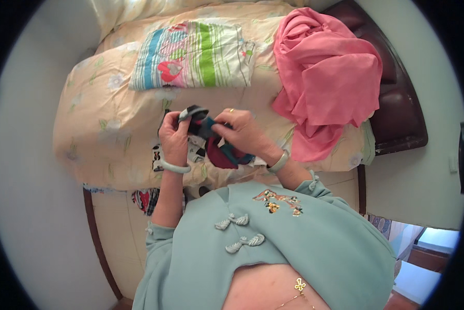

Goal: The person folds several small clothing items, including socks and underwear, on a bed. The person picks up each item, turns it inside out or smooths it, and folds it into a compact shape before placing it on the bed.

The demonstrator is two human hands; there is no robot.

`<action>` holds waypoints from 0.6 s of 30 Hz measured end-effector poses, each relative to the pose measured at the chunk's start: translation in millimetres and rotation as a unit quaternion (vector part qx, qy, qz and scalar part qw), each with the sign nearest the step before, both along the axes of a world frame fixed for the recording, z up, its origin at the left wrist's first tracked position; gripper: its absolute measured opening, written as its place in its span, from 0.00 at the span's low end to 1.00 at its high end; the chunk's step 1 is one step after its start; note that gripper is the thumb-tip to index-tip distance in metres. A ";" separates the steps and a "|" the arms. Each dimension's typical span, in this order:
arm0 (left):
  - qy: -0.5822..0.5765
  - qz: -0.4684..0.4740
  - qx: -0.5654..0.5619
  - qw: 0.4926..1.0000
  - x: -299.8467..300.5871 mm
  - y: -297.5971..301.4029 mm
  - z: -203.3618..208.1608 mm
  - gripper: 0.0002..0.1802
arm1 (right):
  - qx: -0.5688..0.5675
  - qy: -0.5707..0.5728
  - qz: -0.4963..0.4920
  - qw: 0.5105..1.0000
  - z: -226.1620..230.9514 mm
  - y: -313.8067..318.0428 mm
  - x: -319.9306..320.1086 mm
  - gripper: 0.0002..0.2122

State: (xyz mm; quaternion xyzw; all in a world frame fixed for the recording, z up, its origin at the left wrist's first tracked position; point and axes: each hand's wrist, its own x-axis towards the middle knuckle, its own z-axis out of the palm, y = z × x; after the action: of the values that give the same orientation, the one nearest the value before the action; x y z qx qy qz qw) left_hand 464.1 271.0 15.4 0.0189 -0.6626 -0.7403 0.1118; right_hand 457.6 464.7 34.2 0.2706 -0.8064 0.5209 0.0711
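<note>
My left hand [175, 135] and my right hand [241, 130] are raised over the near side of the bed, both with fingers closed on a small dark cloth piece [195, 124]. The piece has a grey band at its upper left and teal toward the right; its exact kind is hard to make out. Close below my right hand is a maroon cloth [220, 155] with teal beside it, partly covered by the fingers. A white cloth with black figures [156, 157] shows beside and behind my left wrist.
A folded striped fabric [206, 56] in green, blue and white lies on the flowered bedsheet [100, 103]. To its right is a heaped pink cloth [330, 72] against the dark brown headboard [402, 116]. Red and black plaid fabric [145, 200] shows below the bed's near edge.
</note>
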 end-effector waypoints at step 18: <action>-0.050 -0.129 0.148 0.979 15.0 -12.0 8.5 0.09 | -0.143 -0.148 -0.033 0.978 11.2 42.8 7.3 0.05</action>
State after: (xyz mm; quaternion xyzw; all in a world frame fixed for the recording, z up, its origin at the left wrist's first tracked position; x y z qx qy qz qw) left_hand 479.1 259.0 23.8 -0.0130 -0.5470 -0.8367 -0.0221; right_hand 464.8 507.5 45.4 0.1505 -0.7338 0.6624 0.0065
